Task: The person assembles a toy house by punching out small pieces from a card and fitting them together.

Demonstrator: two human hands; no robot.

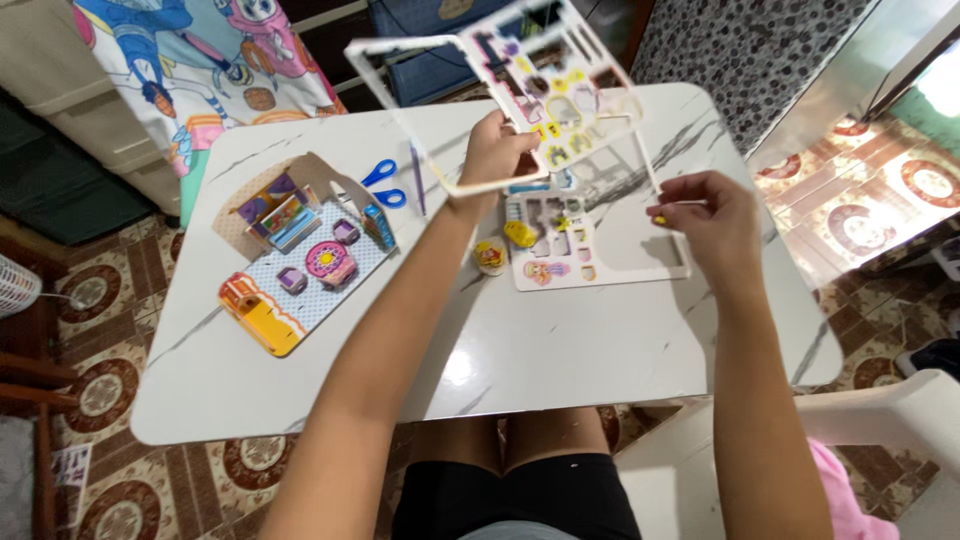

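The left hand point(492, 150) holds a punched sheet point(555, 85) raised over the far middle of the bench point(560, 350), fingers closed on its near edge. The right hand point(712, 215) pinches a small yellow piece point(659, 217) at right. A white marble-pattern bench stands on patterned floor tiles point(105, 390). A paper room model point(300, 255) and blue scissors point(383, 183) lie at left; a second sheet point(590, 245) lies flat at centre.

The counter point(560, 350) looks like glossy white marble-patterned laminate, catching a bright glare. The punch-out sheet point(560, 75) and the flat sheet point(620, 245) look like thin printed foam card, matt. The scissors point(383, 183) have smooth blue plastic handles. The floor point(850, 200) is patterned glossy tile.
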